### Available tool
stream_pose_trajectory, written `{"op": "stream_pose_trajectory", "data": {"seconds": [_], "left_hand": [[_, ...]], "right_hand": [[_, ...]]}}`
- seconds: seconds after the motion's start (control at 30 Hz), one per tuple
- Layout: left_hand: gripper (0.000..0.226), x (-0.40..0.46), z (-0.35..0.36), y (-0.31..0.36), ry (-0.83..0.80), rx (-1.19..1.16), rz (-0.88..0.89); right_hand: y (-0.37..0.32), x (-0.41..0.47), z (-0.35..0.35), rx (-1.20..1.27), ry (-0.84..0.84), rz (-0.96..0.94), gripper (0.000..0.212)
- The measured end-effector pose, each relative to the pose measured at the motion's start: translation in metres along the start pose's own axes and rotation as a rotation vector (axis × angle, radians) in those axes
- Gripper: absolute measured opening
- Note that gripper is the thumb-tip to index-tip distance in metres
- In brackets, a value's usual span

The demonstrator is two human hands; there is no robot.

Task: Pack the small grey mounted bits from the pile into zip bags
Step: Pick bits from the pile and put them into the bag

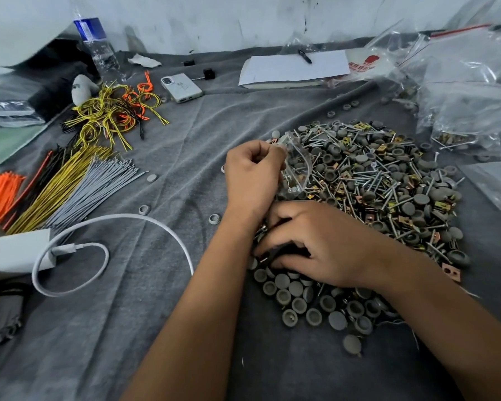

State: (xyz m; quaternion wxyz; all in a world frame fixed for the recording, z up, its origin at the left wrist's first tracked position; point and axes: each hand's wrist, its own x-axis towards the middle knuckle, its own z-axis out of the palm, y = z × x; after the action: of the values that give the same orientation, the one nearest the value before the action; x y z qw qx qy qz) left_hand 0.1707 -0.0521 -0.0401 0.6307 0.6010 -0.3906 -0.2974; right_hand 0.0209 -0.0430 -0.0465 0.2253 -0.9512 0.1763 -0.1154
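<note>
**Zip bag held over the pile**

A small clear zip bag (297, 166), partly filled with screws and grey bits, is pinched at its top by the curled fingers of the left hand (253, 175). The right hand (315, 247) is curled into the pile (388, 192) of grey bits, screws and clips on the grey cloth (171, 299). Filled bags (460, 117) are heaped at the far right edge.

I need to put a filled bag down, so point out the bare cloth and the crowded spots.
Bare grey cloth lies between the coiled wires, the phone and the pile. More lies near the bottom edge, between the white cable and the left forearm. Crowded: the pile under both hands, the far right corner's bags, the left edge's cable ties.
</note>
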Motion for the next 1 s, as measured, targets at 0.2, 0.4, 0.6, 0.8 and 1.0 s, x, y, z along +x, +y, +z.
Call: {"op": "stream_pose_trajectory", "data": {"seconds": [0.2,0.4,0.6,0.8,1.0], "left_hand": [[0.026,0.001,-0.001,-0.002,0.009,0.008,-0.001],[0.028,0.003,0.000,-0.004,-0.028,0.038,0.025],[0.029,0.000,0.001,-0.005,-0.116,0.063,0.049],[0.028,-0.005,0.002,-0.002,-0.184,0.084,0.067],[0.031,-0.004,0.002,-0.002,-0.173,0.066,0.059]], "right_hand": [[-0.003,0.000,0.002,-0.027,0.070,-0.058,0.014],[-0.002,-0.001,-0.007,0.007,0.582,-0.093,0.005],[0.015,-0.009,-0.021,-0.115,0.927,0.140,0.010],[0.024,-0.007,-0.019,-0.124,0.833,0.219,0.014],[0.025,-0.009,-0.025,-0.047,0.782,0.223,0.011]]}}
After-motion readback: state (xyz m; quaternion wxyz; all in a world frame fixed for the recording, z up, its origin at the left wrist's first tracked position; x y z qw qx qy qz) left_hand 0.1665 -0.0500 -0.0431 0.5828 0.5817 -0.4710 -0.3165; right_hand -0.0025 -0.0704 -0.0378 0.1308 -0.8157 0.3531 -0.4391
